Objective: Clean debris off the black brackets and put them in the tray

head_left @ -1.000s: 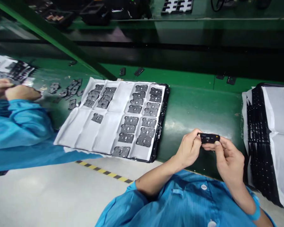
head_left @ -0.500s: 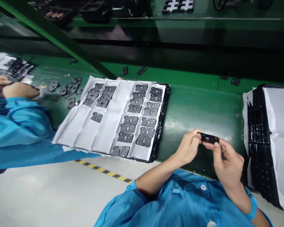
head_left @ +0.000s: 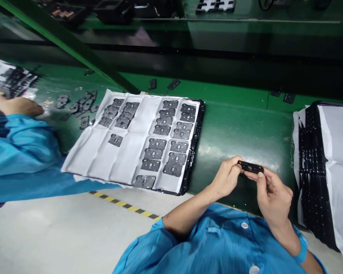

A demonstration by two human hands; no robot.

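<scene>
Two bare hands pinch one small flat black plastic part between them, above the green conveyor belt and close to the person's chest. The left hand closes its fingertips on the part's left end, with thumb and forefinger clamped together on it. The right hand grips the right end, thumb pressed on the near edge and the other fingers curled beneath. The part lies nearly level, tipped a little down to the right, and touches nothing but the fingers. Both forearms emerge from short blue smock sleeves.

Left of the hands, on the belt, lies a black tray lined with white creased paper. Rows of dark grey flat stamped pieces fill its right-hand compartments, a few overlap in the upper left, and one piece lies alone near the middle left. To the right of the hands, just beside the right wrist, stands a stack of black trays draped with white paper.

Farther left, more loose dark pieces are scattered on the belt beside a co-worker's hands, which join a blue sleeve. Below the tray runs pale floor with a yellow-and-black striped line.
</scene>
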